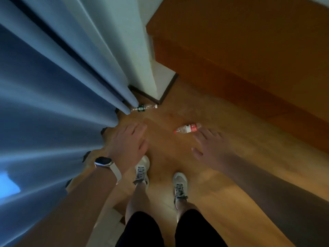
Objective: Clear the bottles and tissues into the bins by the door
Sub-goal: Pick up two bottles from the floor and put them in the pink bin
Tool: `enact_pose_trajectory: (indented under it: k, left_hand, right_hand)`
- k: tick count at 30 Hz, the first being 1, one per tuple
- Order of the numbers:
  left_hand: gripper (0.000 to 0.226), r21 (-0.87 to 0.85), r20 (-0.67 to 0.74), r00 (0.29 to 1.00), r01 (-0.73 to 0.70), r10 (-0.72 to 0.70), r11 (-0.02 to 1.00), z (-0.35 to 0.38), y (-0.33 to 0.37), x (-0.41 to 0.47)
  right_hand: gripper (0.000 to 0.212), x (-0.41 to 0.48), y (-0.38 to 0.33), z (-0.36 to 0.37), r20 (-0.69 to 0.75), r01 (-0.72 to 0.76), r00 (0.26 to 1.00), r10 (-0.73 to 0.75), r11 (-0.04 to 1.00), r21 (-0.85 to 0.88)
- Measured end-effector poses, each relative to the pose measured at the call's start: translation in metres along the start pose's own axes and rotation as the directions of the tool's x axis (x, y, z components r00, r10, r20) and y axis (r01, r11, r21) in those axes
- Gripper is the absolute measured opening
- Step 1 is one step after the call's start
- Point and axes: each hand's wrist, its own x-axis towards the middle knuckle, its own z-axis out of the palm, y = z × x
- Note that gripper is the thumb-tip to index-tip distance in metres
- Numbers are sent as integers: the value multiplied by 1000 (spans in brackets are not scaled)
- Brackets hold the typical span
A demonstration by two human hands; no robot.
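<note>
Two bottles: both lie on their sides on the wooden floor (178,157), well apart from each other.
Red-label bottle (187,128): clear plastic, red cap pointing left, lying just ahead of the right hand's fingertips; whether a fingertip touches it cannot be told.
Green-label bottle (144,108): clear plastic, white cap pointing right, lying at the foot of the curtain, near the corner of the white wall; its far end is partly hidden by the curtain hem.
Right hand (209,146): palm down over the floor, fingers spread and extended, holding nothing.
Left hand (129,141): palm down, fingers straight and loosely together, holding nothing; it hangs between the curtain hem and the person's left shoe.
Watch (105,162): dark face on a pale band, worn on the left wrist.
Shoes (141,171): pale lace-up trainers, both planted on the floor beneath the hands; bare legs and dark shorts show above them.
Curtain (53,90): blue-grey, in heavy folds, filling the left side and reaching down to the floor.
White wall (142,41): a corner with dark skirting, beside the curtain.
Wooden furniture (240,50): a large orange-brown piece at upper right, standing on the floor; what it is cannot be told.
</note>
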Motion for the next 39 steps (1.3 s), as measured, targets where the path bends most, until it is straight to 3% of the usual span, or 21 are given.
enact_pose_trajectory:
  k: [8,13,18,28,34,39]
  left_hand:
    - [45,-6,168,969,-186,184,983,205,-90,101]
    - [49,44,255,947,-213,195,976,337,-155,160]
    - [43,85,242,951,-221,195,972,429,-212,223]
    - [60,121,200,969,-170,143,978,518,-267,300]
    - [74,152,192,980,-84,54,985,533,-281,327]
    - [69,168,245,969,-67,24,984,535,-281,323]
  right_hand:
    - [47,138,26,181,50,-43,998,46,997,-69]
    - [56,223,57,289,61,-136,988,139,989,-56]
    - [64,286,94,375,83,-184,978,190,980,-79]
    - [74,356,144,453,107,-256,956,274,954,-157]
    - [67,371,150,467,91,-210,967,238,947,-244]
    - [73,378,149,462,129,-186,966,226,946,-264]
